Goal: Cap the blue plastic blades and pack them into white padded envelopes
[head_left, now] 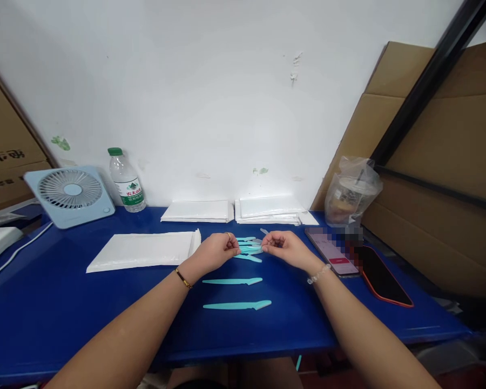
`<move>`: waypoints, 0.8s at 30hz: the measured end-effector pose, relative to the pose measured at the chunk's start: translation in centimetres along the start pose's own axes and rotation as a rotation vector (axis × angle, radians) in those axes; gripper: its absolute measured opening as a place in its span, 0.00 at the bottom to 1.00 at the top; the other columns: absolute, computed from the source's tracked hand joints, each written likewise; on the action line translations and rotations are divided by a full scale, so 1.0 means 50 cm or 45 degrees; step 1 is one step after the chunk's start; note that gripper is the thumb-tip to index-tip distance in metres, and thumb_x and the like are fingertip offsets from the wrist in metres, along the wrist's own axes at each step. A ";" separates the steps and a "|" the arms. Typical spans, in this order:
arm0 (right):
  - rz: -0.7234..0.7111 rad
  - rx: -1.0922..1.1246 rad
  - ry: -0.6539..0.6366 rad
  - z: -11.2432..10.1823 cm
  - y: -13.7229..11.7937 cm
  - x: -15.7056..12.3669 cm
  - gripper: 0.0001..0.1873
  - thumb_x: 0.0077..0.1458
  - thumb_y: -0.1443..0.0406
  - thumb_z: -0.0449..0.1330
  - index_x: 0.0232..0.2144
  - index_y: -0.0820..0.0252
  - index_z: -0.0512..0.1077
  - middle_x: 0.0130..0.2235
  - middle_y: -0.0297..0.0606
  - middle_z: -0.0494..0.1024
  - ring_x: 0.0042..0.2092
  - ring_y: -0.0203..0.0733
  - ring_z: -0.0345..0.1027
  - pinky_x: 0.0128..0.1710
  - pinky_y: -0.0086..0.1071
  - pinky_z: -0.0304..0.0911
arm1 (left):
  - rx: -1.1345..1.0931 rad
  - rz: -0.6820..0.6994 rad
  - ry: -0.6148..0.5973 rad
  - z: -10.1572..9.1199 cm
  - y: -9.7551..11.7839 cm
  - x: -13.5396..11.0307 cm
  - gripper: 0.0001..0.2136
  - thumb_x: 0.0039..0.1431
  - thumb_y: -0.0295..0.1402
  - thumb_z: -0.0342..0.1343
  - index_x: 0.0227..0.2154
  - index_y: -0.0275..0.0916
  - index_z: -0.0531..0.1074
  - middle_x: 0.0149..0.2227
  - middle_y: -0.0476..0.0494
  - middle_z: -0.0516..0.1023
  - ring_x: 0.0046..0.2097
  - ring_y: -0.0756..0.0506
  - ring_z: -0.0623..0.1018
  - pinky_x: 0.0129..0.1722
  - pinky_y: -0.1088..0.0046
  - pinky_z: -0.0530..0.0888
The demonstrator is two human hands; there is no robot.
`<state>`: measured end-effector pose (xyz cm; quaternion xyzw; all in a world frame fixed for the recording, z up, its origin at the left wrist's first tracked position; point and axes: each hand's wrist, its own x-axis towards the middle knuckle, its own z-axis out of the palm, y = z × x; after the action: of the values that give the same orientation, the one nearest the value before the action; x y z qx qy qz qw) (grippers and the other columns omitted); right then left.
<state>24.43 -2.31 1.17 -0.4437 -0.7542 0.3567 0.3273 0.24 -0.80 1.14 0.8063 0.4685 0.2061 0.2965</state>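
Over the middle of the desk, my left hand (218, 249) is closed in a pinch on the handle of a turquoise eyebrow razor (249, 250). At the blade end of that razor, my right hand (282, 247) has thumb and fingertips pinched together; what is between them is too small to make out. Several more turquoise razors lie under and behind the fingers, partly hidden. Nearer to me lie two more, a middle razor (230, 281) and a front razor (235, 306), blade ends to the right. A small translucent piece (264, 231) shows behind my right fingers.
A white padded envelope (141, 251) lies left of my hands. Stacked white envelopes (196, 210) rest against the wall. Further left stand a water bottle (127, 183) and a blue fan (71, 195). Right are a phone (332, 253), an orange-edged phone (384, 276) and a bagged cup (350, 194).
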 end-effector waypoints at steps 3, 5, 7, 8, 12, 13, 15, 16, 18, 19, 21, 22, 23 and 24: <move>-0.010 -0.021 -0.043 0.016 0.005 0.007 0.12 0.50 0.58 0.60 0.31 0.61 0.74 0.25 0.32 0.71 0.26 0.34 0.61 0.26 0.28 0.58 | 0.024 0.003 -0.033 0.009 0.001 0.001 0.11 0.53 0.42 0.51 0.31 0.40 0.70 0.30 0.48 0.75 0.31 0.48 0.73 0.29 0.75 0.66; -0.022 -0.087 -0.031 0.015 0.019 0.013 0.12 0.51 0.57 0.58 0.31 0.60 0.74 0.26 0.33 0.72 0.27 0.35 0.63 0.27 0.29 0.59 | 0.075 -0.011 -0.043 0.014 0.003 0.003 0.11 0.54 0.41 0.51 0.31 0.40 0.70 0.30 0.48 0.75 0.32 0.47 0.74 0.30 0.74 0.67; -0.007 -0.219 0.123 0.003 0.042 0.020 0.12 0.54 0.59 0.55 0.32 0.60 0.74 0.28 0.35 0.74 0.30 0.37 0.65 0.30 0.30 0.61 | 0.163 0.006 0.031 0.013 0.007 0.004 0.11 0.53 0.41 0.52 0.34 0.40 0.71 0.34 0.45 0.76 0.37 0.45 0.74 0.34 0.72 0.67; 0.009 -0.307 0.235 -0.005 0.055 0.024 0.12 0.55 0.60 0.54 0.33 0.60 0.74 0.30 0.36 0.75 0.31 0.38 0.66 0.32 0.32 0.62 | 0.213 0.031 0.092 0.010 0.011 0.003 0.11 0.53 0.40 0.52 0.36 0.40 0.71 0.37 0.44 0.75 0.40 0.44 0.73 0.37 0.71 0.67; -0.016 -0.674 0.396 -0.022 0.093 0.042 0.14 0.54 0.65 0.55 0.42 0.59 0.73 0.41 0.42 0.75 0.42 0.44 0.67 0.43 0.36 0.61 | 0.303 0.122 0.089 -0.008 0.033 -0.012 0.13 0.51 0.42 0.54 0.36 0.41 0.72 0.39 0.44 0.74 0.41 0.43 0.72 0.37 0.71 0.67; -0.046 -0.745 0.362 -0.020 0.095 0.046 0.15 0.54 0.66 0.55 0.44 0.58 0.72 0.43 0.43 0.74 0.45 0.45 0.66 0.45 0.37 0.60 | 0.296 0.129 -0.004 -0.011 0.039 -0.017 0.13 0.50 0.43 0.55 0.35 0.41 0.72 0.37 0.45 0.75 0.38 0.44 0.73 0.34 0.72 0.66; -0.068 -0.867 0.283 -0.009 0.093 0.054 0.14 0.56 0.66 0.54 0.44 0.58 0.73 0.42 0.43 0.74 0.47 0.46 0.64 0.46 0.36 0.59 | 0.295 0.154 -0.206 -0.015 0.047 -0.028 0.13 0.46 0.44 0.58 0.32 0.42 0.73 0.33 0.48 0.75 0.33 0.46 0.73 0.28 0.74 0.64; -0.045 -0.926 0.255 -0.003 0.089 0.057 0.14 0.57 0.67 0.52 0.43 0.58 0.74 0.40 0.44 0.74 0.45 0.46 0.64 0.45 0.35 0.59 | 0.302 0.166 -0.287 -0.014 0.049 -0.032 0.14 0.43 0.44 0.60 0.31 0.43 0.74 0.31 0.49 0.75 0.32 0.47 0.73 0.26 0.74 0.62; 0.038 -1.023 0.234 0.007 0.080 0.060 0.13 0.57 0.70 0.51 0.38 0.61 0.75 0.37 0.46 0.74 0.42 0.46 0.66 0.42 0.35 0.59 | 0.316 0.178 -0.379 -0.008 0.050 -0.037 0.11 0.42 0.42 0.61 0.29 0.43 0.74 0.29 0.50 0.75 0.30 0.48 0.72 0.24 0.75 0.61; 0.080 -1.055 0.244 0.009 0.077 0.060 0.12 0.55 0.71 0.51 0.35 0.63 0.75 0.36 0.47 0.74 0.40 0.46 0.66 0.41 0.34 0.59 | 0.322 0.179 -0.397 -0.005 0.049 -0.039 0.09 0.44 0.40 0.60 0.27 0.42 0.74 0.27 0.50 0.75 0.29 0.48 0.72 0.24 0.75 0.60; 0.128 -1.091 0.277 0.007 0.073 0.057 0.10 0.52 0.73 0.52 0.32 0.64 0.74 0.35 0.47 0.73 0.39 0.46 0.66 0.39 0.34 0.59 | 0.338 0.185 -0.400 0.001 0.048 -0.039 0.05 0.47 0.37 0.56 0.25 0.42 0.73 0.26 0.50 0.75 0.27 0.49 0.71 0.24 0.75 0.60; 0.129 -1.069 0.291 0.003 0.072 0.054 0.09 0.51 0.73 0.53 0.31 0.63 0.73 0.34 0.46 0.73 0.38 0.45 0.66 0.38 0.33 0.59 | 0.350 0.195 -0.388 0.003 0.047 -0.038 0.05 0.48 0.36 0.55 0.24 0.42 0.72 0.26 0.50 0.75 0.27 0.49 0.71 0.24 0.75 0.60; 0.121 -1.005 0.303 -0.002 0.072 0.050 0.07 0.50 0.72 0.54 0.30 0.63 0.72 0.33 0.44 0.73 0.36 0.43 0.66 0.36 0.32 0.59 | 0.362 0.206 -0.360 0.003 0.046 -0.036 0.04 0.48 0.35 0.54 0.25 0.42 0.72 0.26 0.50 0.75 0.27 0.49 0.71 0.24 0.75 0.60; 0.105 -0.899 0.310 -0.007 0.071 0.045 0.06 0.50 0.71 0.54 0.30 0.61 0.71 0.32 0.41 0.73 0.35 0.41 0.65 0.34 0.31 0.59 | 0.365 0.214 -0.318 0.002 0.045 -0.035 0.04 0.48 0.34 0.54 0.25 0.41 0.72 0.26 0.49 0.75 0.28 0.49 0.71 0.24 0.75 0.61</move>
<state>25.38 1.05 -1.17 -0.5984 -0.7678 0.0320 0.2267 0.90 -3.23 2.49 0.8958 0.3837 0.0597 0.2163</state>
